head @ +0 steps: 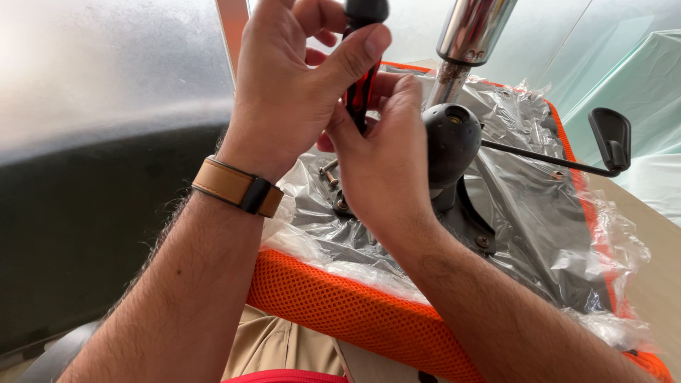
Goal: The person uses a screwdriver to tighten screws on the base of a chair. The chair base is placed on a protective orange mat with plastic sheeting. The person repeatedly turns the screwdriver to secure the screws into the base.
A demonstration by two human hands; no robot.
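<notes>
My left hand (287, 85) is wrapped around the upper grip of a red and black screwdriver (362, 89) held upright. My right hand (383, 159) pinches its shaft lower down and hides the tip. Both hands sit over the upturned underside of an orange mesh chair seat (355, 312), which is still covered in clear plastic wrap (539, 213). A black metal mechanism (454, 145) is mounted on the seat right of my hands. A loose screw (328, 170) lies on the plastic just left of my right hand.
A chrome gas-lift cylinder (472, 42) rises from the mechanism. A thin black lever with a paddle handle (611, 138) sticks out to the right. A tan strap with a black clasp (237, 188) is on my left wrist. A beige surface (656, 241) lies at right.
</notes>
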